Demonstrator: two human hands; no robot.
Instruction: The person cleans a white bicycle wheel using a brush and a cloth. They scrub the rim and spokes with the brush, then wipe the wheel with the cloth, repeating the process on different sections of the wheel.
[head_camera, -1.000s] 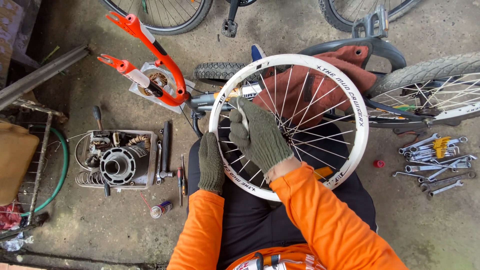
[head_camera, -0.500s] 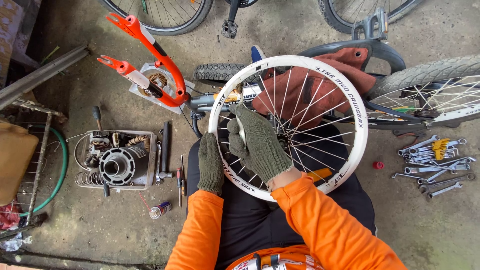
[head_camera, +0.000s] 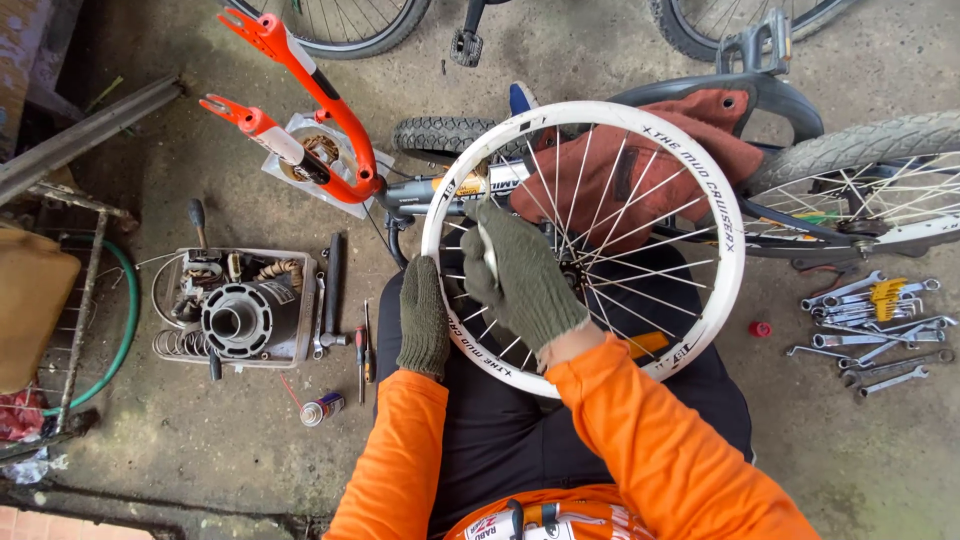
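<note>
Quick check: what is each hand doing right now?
Left hand: closed on the white wheel rim.
Right hand: closed around a small whitish tool among the spokes.

Stained grey concrete floor (head_camera: 620, 60), daylight; red brick edge (head_camera: 40, 525) bottom-left.

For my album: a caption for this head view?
Gloved left hand steadies a white wheel rim; right hand works at its spokes.

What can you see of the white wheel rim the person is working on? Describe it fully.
The wheel rim is white with dark lettering, laced with thin metal spokes to a dark hub, and has no tyre. It lies tilted over the person's lap, above a reddish-brown bicycle saddle. The gloved left hand grips its near-left edge; the gloved right hand reaches among the spokes, holding something small and pale.
</note>
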